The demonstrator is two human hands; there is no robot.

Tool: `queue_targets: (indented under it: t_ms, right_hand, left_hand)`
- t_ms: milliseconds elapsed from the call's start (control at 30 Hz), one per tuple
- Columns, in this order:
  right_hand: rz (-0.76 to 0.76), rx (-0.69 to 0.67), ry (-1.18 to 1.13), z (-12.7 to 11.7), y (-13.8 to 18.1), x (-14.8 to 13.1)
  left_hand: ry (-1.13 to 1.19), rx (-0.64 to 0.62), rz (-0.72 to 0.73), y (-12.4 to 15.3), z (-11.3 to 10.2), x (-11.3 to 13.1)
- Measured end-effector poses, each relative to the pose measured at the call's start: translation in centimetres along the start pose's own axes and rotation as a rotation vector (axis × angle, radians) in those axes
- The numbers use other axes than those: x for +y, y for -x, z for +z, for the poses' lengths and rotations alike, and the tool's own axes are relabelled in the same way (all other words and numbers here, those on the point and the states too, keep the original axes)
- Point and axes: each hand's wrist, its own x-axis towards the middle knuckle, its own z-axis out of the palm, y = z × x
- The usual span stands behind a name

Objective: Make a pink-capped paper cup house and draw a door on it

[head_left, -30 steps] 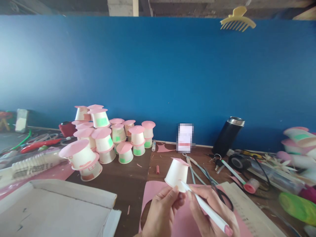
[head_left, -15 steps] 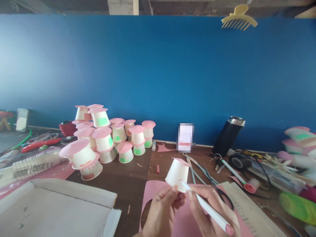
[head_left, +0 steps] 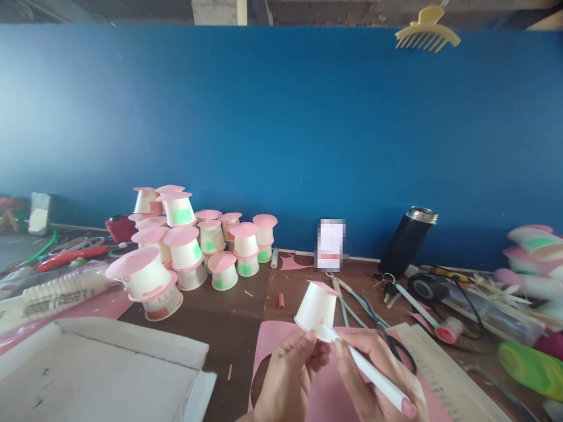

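My left hand (head_left: 290, 372) pinches the rim of a white paper cup (head_left: 313, 305), which is held upside down with a pink paper piece (head_left: 323, 288) on its top. Between the fingers of my right hand (head_left: 380, 375) is a white marker (head_left: 373, 372) with a pink end. Its tip meets the cup's side near the rim, where a small reddish mark shows. Beneath both hands lies a sheet of pink paper (head_left: 272, 337) with a round cut-out.
Several pink-topped cups (head_left: 182, 249) stand stacked at the left, behind a white box lid (head_left: 132, 375). Scissors (head_left: 380, 328), a black bottle (head_left: 407, 243), a tape roll (head_left: 424, 290) and a green-capped marker (head_left: 416, 306) lie or stand to the right. A red cap (head_left: 281, 301) sits beyond the pink sheet.
A small reddish mark on the cup's side beside the marker tip shows more plainly now. Both hands have kept almost the same position.
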Motion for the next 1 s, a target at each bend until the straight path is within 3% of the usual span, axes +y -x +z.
queue_targets:
  t_ms: [1000]
  right_hand:
    - [-0.003,-0.025,-0.012,0.02,-0.25,-0.65]
  left_hand:
    - [-0.003,0.029,-0.009,0.24,0.29,0.33]
